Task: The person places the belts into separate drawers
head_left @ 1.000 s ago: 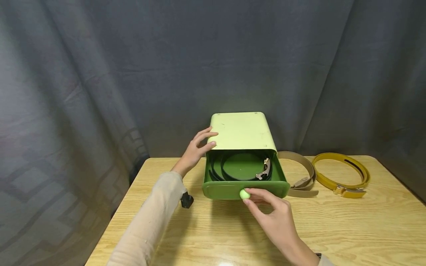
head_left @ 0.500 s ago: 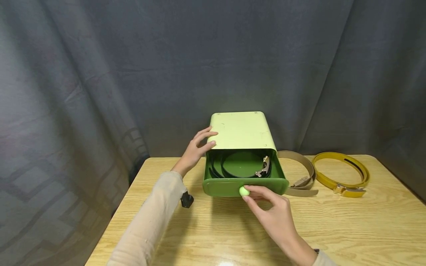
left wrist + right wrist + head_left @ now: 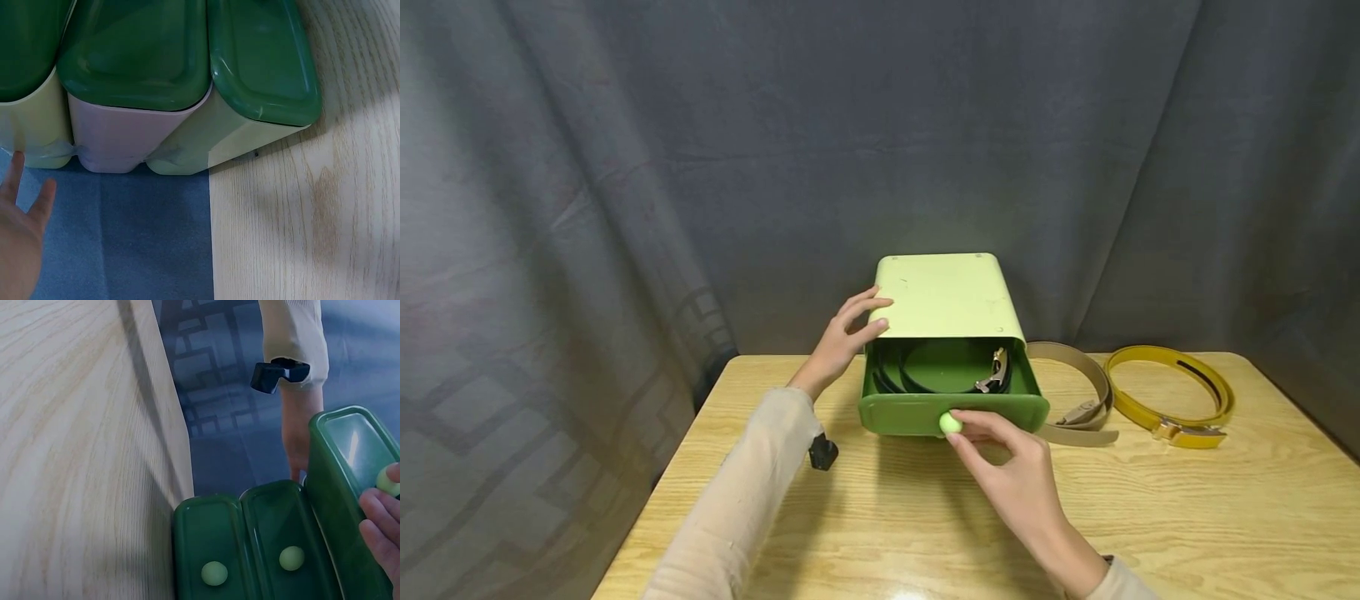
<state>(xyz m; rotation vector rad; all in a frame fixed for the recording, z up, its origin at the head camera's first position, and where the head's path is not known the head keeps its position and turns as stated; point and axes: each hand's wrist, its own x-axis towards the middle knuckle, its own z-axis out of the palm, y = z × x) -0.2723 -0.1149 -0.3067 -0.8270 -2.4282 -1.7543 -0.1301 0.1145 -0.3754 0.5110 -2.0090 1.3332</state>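
My right hand [image 3: 1022, 483] pinches the round light green knob [image 3: 950, 422] between thumb and fingers, on the front of a dark green drawer [image 3: 898, 417]. The drawer stands partly out of a pale green cabinet [image 3: 943, 296]. Coiled inside it lies a black belt [image 3: 906, 380] with a metal buckle [image 3: 994, 375]; its back part is hidden under the cabinet top. My left hand [image 3: 835, 350] rests on the cabinet's left edge, fingers spread. In the right wrist view, my fingers [image 3: 381, 522] are at the knob of the drawer that juts out past its neighbours.
To the cabinet's right, a beige belt [image 3: 1093, 379] and a mustard-yellow belt [image 3: 1221, 387] lie coiled on the wooden table [image 3: 1187, 517]. The wrist views show more units stacked with it, including a pink cabinet [image 3: 112, 134]. A grey curtain [image 3: 805, 167] hangs behind.
The drawer has slid a little further into the cabinet, away from me, with my right hand moving along on its knob. My left hand keeps its place.
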